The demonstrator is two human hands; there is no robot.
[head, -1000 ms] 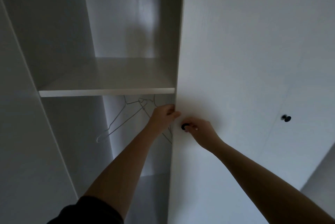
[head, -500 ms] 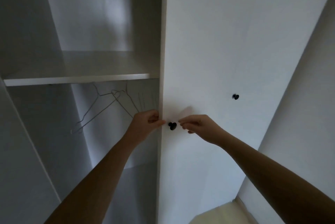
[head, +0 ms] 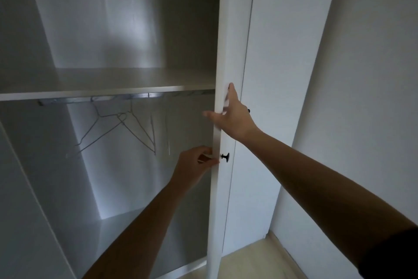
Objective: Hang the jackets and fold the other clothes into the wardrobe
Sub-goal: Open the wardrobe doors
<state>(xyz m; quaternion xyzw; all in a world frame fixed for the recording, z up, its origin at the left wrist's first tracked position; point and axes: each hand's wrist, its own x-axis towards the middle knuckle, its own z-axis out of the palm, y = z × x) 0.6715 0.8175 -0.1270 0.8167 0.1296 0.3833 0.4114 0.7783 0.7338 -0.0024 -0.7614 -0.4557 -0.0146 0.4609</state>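
A white wardrobe shelf (head: 106,92) spans the open compartment. Just beneath it, a metal rail (head: 67,101) carries several thin wire hangers (head: 126,127), some tilted.

Open wardrobe bay (head: 126,177) beneath shelf (head: 108,93); wire hangers (head: 126,125) overhead, door edge (head: 222,52) at right.

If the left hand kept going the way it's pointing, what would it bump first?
The wardrobe door, most likely. The left hand already pinches its edge, just beside the black knob. Depth is hard to judge here.
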